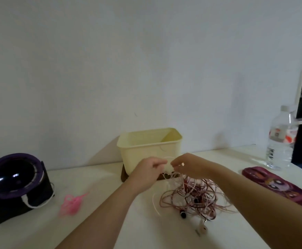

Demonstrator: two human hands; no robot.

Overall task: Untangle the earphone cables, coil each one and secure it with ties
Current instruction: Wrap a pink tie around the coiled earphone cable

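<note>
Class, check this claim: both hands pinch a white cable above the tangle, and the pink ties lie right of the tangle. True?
No: the head view shows the pink ties lying left of the tangle. The left hand and right hand do pinch a white cable above it.

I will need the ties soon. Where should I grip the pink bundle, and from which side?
Probably pinch the pink bundle at its narrow right-hand tail, where strands gather; come from above, since it lies flat on the table.
</note>
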